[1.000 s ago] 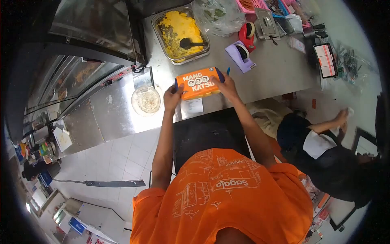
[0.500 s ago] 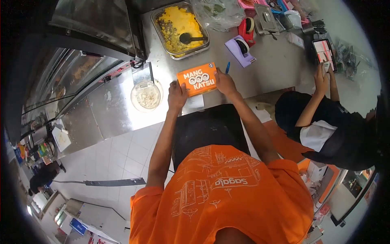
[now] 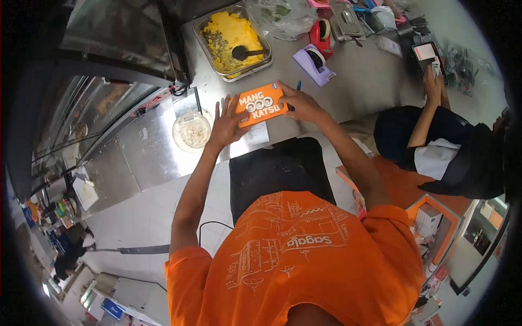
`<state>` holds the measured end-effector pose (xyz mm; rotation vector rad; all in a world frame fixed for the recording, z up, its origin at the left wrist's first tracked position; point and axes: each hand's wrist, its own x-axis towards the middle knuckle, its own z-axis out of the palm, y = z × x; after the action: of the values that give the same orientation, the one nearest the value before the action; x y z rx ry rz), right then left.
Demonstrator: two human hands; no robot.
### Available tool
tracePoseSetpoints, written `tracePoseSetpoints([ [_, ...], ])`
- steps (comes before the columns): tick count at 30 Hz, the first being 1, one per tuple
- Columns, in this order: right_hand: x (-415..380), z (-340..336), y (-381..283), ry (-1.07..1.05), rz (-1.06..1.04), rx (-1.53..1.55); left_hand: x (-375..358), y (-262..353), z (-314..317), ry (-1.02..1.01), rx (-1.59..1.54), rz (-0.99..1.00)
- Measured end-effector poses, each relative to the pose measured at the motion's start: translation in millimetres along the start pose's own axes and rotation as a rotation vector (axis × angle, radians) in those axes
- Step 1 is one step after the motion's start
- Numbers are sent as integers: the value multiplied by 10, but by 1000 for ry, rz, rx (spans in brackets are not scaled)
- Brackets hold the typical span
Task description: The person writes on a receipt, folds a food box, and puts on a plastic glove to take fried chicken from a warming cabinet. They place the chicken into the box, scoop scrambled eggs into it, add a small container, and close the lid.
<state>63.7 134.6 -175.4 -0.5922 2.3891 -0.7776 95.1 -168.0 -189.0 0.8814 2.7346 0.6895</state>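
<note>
An orange box (image 3: 260, 105) printed "MANG KATSU" lies on the metal counter (image 3: 293, 127), close to its front edge. My left hand (image 3: 224, 120) is spread at the box's left side, fingers apart, with the thumb over the box's edge. At the right side my right hand (image 3: 300, 103) grips the box's edge, its fingers partly bent. A white paper (image 3: 257, 134) lies just below the box. Behind my right hand the tip of a blue pen (image 3: 299, 85) shows. To the left sits a round container of pale shreds (image 3: 192, 130).
A glass tray (image 3: 231, 43) of yellow food with a black spoon stands behind the box. Purple (image 3: 314, 64) and red (image 3: 321, 37) tape dispensers are to its right. A co-worker (image 3: 424, 130) holds a phone at the right. A glass display case (image 3: 98, 119) stands left.
My left hand has opened, its fingers now spread beside the box. My right hand has shifted its hold along the right edge. The co-worker's phone screen shows something different.
</note>
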Motion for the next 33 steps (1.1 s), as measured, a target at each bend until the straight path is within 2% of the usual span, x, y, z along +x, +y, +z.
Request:
tracePoseSetpoints([
  [2,-68,167,135,458,-409,-104,98,137,-19,36,60,8],
  [3,-115,154,226,462,-398,-111,211,182,21,37,54,20],
  [5,-261,24,380,543,-208,90,429,213,198,10,17,122],
  [7,-366,-293,603,905,175,571,458,184,278,61,-65,113],
  [9,-404,-584,985,964,508,185,444,181,294,90,-84,139],
  [10,-346,-643,1110,966,517,191,458,208,237,61,-88,118],
  [12,-230,-752,1298,404,604,551,468,204,234,53,-93,117],
  [13,-248,-761,1318,407,605,558,477,208,228,51,-101,114],
  [15,-294,-758,1341,487,465,1142,479,216,224,62,-105,119],
  [16,-383,-707,1347,486,467,1143,481,221,236,83,-116,120],
  [18,-579,-510,1393,603,172,1344,479,198,263,85,-124,116],
  [22,-536,-52,1637,636,251,1274,489,218,222,77,-136,116],
  [24,-429,46,1737,768,212,1019,474,226,253,78,-143,104],
  [25,-399,48,1766,773,209,1020,488,226,251,86,-148,95],
  [27,-398,124,1781,980,530,612,484,217,247,69,-191,98],
  [30,-571,55,908,1007,596,507,500,85,233,33,-247,107],
  [31,-545,244,662,972,570,709,494,57,258,6,-274,124],
  [32,-500,464,407,931,544,908,491,79,219,7,-309,119],
  [33,-465,698,151,747,498,819,484,72,237,2,-310,117],
])
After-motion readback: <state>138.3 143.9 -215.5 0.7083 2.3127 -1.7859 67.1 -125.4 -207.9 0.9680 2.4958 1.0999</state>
